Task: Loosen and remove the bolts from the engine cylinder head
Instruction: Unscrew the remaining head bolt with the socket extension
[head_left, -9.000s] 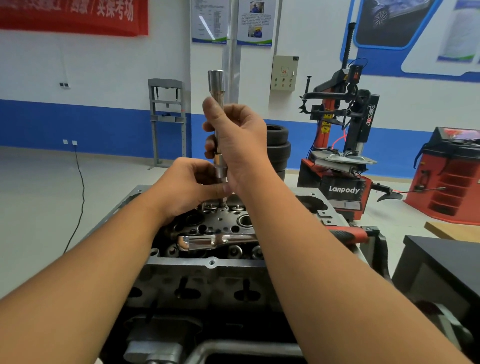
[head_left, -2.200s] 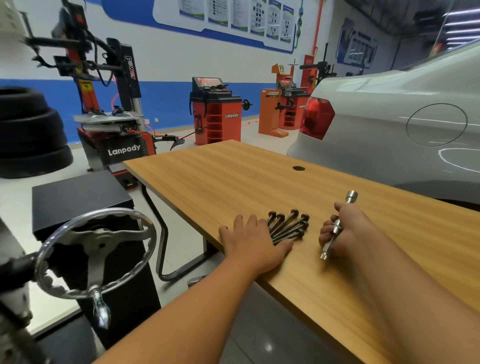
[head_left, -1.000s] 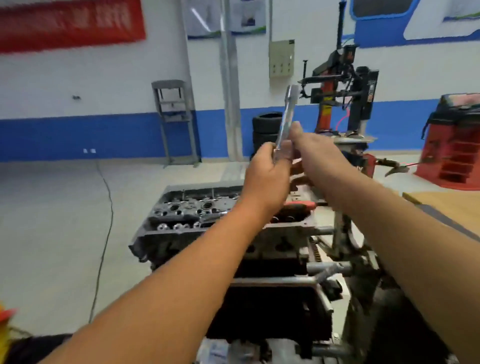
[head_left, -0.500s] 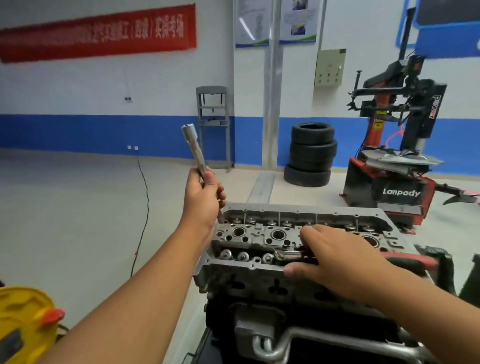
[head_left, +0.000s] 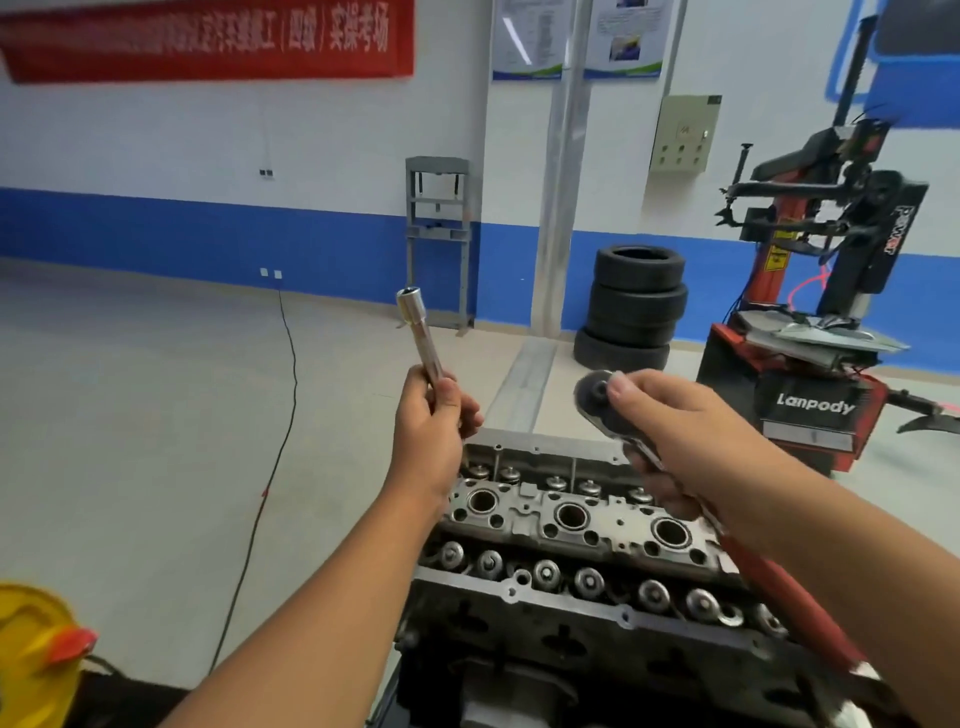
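Observation:
The grey engine cylinder head (head_left: 566, 525) lies below my hands, with round bores along its middle and rows of valve tops. My left hand (head_left: 431, 421) grips the lower end of a long chrome socket extension (head_left: 420, 335), held upright above the head's far left corner. My right hand (head_left: 675, 431) grips a ratchet wrench (head_left: 597, 397) near its round head, lifted above the cylinder head; its red handle (head_left: 795, 597) slants down to the right under my forearm. No bolt shows clearly in the head's holes.
A stack of black tyres (head_left: 636, 306) stands by the blue-banded wall behind the engine. A red and black tyre changer (head_left: 815, 374) is at the right. A yellow container (head_left: 31, 654) sits at the lower left, and a black cable (head_left: 283, 415) runs across the floor.
My right hand has lifted the ratchet wrench off the cylinder head and raised it to the level of my left hand. My left hand still holds the extension upright.

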